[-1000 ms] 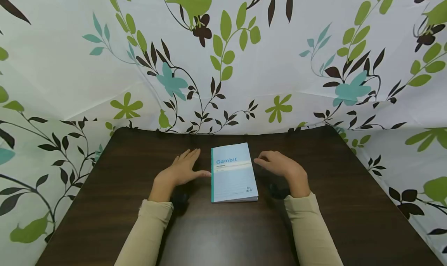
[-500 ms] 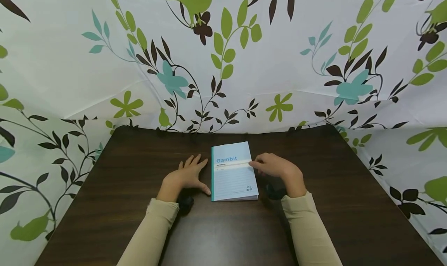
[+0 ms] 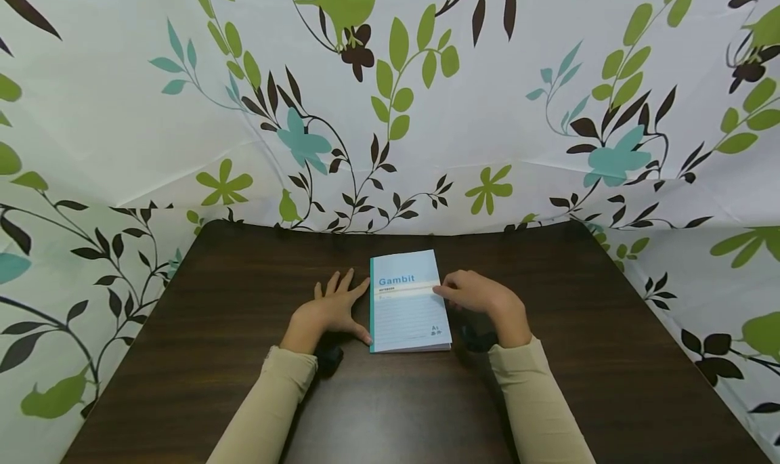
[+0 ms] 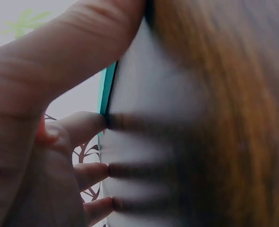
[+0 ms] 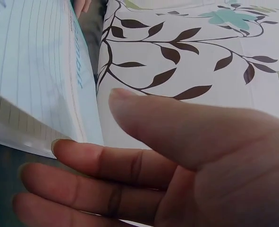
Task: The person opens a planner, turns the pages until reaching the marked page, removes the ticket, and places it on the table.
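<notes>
A light-blue notebook (image 3: 405, 322) marked "Gambit", with a green spine strip, lies on the dark table, cover up. At its spine side my left hand (image 3: 329, 315) rests with fingers spread; thumb and forefinger reach the spine edge, and the fingertips meet the tabletop in the left wrist view. My right hand (image 3: 484, 298) is at the opposite edge. In the right wrist view its forefinger (image 5: 97, 161) touches the edge of the slightly parted pages, while the thumb (image 5: 153, 118) stands apart with nothing between. Its other fingers lie loosely bent below.
The dark wooden table (image 3: 390, 410) extends around the notebook on all sides. Behind it and at both sides hangs a white cloth (image 3: 518, 44) with leaf and bird prints. A small black object (image 3: 330, 361) is at the left wrist, and another dark one (image 3: 478, 339) by the right.
My left hand has moved right and nearer, its thumb and forefinger now at the spine. The right hand has shifted slightly left to the notebook's edge. The notebook has stayed in place.
</notes>
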`<state>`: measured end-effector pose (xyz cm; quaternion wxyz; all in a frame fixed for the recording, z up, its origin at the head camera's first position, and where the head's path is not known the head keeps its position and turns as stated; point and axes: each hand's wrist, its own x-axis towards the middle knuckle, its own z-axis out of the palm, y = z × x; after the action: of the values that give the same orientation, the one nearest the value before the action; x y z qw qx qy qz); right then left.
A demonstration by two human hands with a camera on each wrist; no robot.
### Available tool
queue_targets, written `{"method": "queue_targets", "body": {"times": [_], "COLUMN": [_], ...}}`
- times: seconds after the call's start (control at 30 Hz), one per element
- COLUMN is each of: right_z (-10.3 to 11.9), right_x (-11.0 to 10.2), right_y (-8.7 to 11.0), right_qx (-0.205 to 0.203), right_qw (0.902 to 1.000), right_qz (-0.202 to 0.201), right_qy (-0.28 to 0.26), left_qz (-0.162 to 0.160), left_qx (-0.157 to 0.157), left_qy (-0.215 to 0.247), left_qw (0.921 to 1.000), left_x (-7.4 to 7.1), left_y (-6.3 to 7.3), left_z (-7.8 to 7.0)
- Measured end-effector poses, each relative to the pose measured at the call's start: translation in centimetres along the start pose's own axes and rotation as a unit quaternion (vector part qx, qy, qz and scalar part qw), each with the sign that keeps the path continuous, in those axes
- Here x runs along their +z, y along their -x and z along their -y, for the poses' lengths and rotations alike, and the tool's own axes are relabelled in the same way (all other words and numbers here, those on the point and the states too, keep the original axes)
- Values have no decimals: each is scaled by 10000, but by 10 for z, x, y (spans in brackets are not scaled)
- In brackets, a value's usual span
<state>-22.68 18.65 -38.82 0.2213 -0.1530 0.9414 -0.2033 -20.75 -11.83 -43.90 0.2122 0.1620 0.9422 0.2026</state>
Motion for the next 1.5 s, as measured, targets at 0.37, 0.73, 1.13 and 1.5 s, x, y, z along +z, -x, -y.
{"method": "queue_targets", "body": {"times": [0.37, 0.73, 1.13, 1.5], "right_z": [5, 15, 28, 36], "right_x": [4, 3, 4, 9], "right_y": [-1, -1, -3, -2], "right_qx": [-231, -727, -230, -67], "right_qw": [9991, 9930, 9928, 9897], "right_qz": [-183, -463, -913, -1324], "right_qy": [-318, -803, -736, -544], "left_qz": [28, 161, 236, 170], "left_qx": [-47, -76, -72, -11], "left_qy": [-45, 94, 138, 111], "left_qw": [10000, 9998, 9996, 9998], "left_x": [1, -2, -3, 7], "left_y": [-1, 1, 0, -12], "left_z": [2, -1, 0, 12]}}
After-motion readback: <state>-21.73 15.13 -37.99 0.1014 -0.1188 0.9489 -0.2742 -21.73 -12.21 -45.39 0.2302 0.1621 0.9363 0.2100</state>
